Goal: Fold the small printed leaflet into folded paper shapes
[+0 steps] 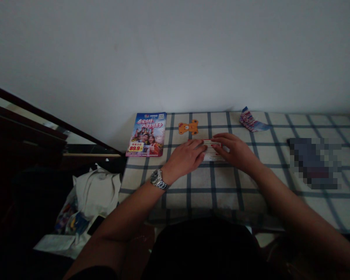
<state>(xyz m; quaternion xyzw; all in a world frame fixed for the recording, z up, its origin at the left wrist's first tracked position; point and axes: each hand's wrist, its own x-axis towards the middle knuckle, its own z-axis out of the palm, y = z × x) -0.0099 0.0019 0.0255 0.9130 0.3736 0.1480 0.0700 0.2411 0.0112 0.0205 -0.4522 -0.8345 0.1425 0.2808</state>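
A small white paper with red print [212, 151] lies on the checked tablecloth [210, 182]. My left hand [185, 157], with a metal watch on the wrist, lies flat on the paper's left end, fingers stretched out. My right hand [232, 151] presses down on the right end, fingers laid along its top edge. Most of the paper is hidden under both hands.
A colourful flyer marked 89.9 [147, 134] lies at the table's left edge. An orange bear-shaped cutout [188, 127] sits behind my hands, a folded printed paper [251, 120] near the wall. A dark blurred object [315, 163] lies right. Bags and clutter [87, 202] fill the floor left.
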